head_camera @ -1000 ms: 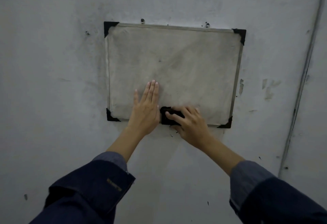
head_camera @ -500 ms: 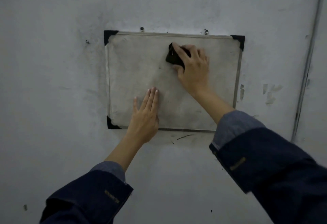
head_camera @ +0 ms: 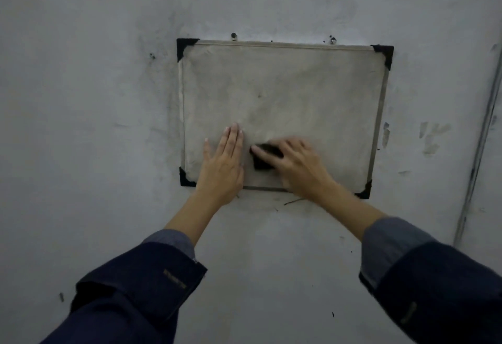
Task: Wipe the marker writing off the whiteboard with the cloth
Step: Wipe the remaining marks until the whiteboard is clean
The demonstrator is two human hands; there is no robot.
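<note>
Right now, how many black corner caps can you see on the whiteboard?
4: top-left cap, top-right cap, bottom-left cap beside the left hand, and bottom-right cap. None looks hidden.

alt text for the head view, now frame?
A right hand presses a dark cloth on the lower part of a smudged wall-mounted whiteboard; the left hand lies flat on the board beside it.

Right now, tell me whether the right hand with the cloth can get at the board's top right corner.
Probably yes. The right hand grips the cloth low on the board, and the surface up to the top right corner shows bare; the left hand lies flat at lower left, out of that path.
</note>
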